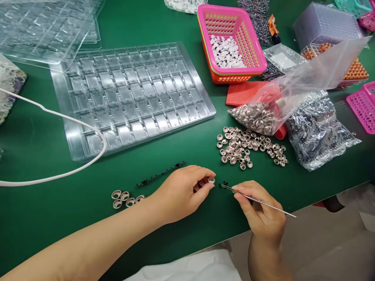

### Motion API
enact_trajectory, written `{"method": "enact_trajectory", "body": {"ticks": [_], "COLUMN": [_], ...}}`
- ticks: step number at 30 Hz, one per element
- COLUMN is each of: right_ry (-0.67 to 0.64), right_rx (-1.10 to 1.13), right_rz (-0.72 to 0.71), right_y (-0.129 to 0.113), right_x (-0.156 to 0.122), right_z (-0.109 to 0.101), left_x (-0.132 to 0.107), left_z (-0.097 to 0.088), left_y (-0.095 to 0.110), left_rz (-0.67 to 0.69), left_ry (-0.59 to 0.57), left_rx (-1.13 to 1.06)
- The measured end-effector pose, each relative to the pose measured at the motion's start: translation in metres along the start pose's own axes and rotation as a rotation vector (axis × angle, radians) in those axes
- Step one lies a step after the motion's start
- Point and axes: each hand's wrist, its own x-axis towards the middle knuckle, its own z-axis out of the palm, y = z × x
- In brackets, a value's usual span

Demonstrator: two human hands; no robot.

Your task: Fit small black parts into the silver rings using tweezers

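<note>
A: What is the left hand (183, 191) holding?

B: Its grip is pinching a small metal ring (211, 180) between thumb and fingertips, above the worktop (216, 218); presumably this is keeping the opening reachable from the right.

A: And the right hand (261, 212)?

B: Its grip is pressing a pair of tweezers (260, 201) as one holds a pen, probably for fine control. The tips are pointing toward the ring, standing just apart from it.

A: Are they closing on anything?

B: I cannot tell: a black piece (220, 186) is showing at the tips, but dark is merging with dark. The left fingers are also covering part of the ring.

A: What is lying nearby?

B: A black stubbed strip (159, 175) is lying beyond the left hand, and five loose rings (117, 203) are sitting beside the left forearm (96, 238). A pile of rings (234, 148) is spreading before a clear bag (260, 117), likely for easy reach.

A: And farther out?

B: A white cable (105, 143) is crossing a compartmented tray (140, 93); the frame is cutting off stacked trays (47, 27). Glare is obscuring the silvery bag's (319, 128) contents.
</note>
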Motion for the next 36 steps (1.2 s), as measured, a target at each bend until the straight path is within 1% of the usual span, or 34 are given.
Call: {"method": "enact_trajectory", "body": {"ticks": [5, 12, 23, 29, 32, 36], "right_ry": [-0.006, -0.013, 0.006, 0.087, 0.064, -0.005], "right_rx": [0.014, 0.036, 0.041, 0.015, 0.013, 0.039], "right_rz": [0.008, -0.023, -0.014, 0.009, -0.002, -0.025], "right_y": [0.0, 0.0008, -0.0011, -0.0022, -0.0027, -0.0027], "right_x": [-0.0002, -0.0002, -0.0004, -0.0013, -0.0017, -0.0011], "right_z": [-0.0003, -0.0006, 0.0026, 0.0038, 0.0032, 0.0007], "left_x": [0.0008, 0.0021, 0.0025, 0.0031, 0.0023, 0.0018], "left_z": [-0.0011, -0.0016, -0.002, -0.0017, -0.0014, -0.0016], "left_y": [0.001, 0.0017, 0.0026, 0.0021, 0.0016, 0.0015], "left_rz": [0.012, 0.018, 0.019, 0.011, 0.011, 0.007], "left_ry": [0.006, 0.007, 0.008, -0.003, -0.001, -0.004], "left_rx": [-0.007, 0.004, 0.004, 0.009, 0.006, 0.004]}}
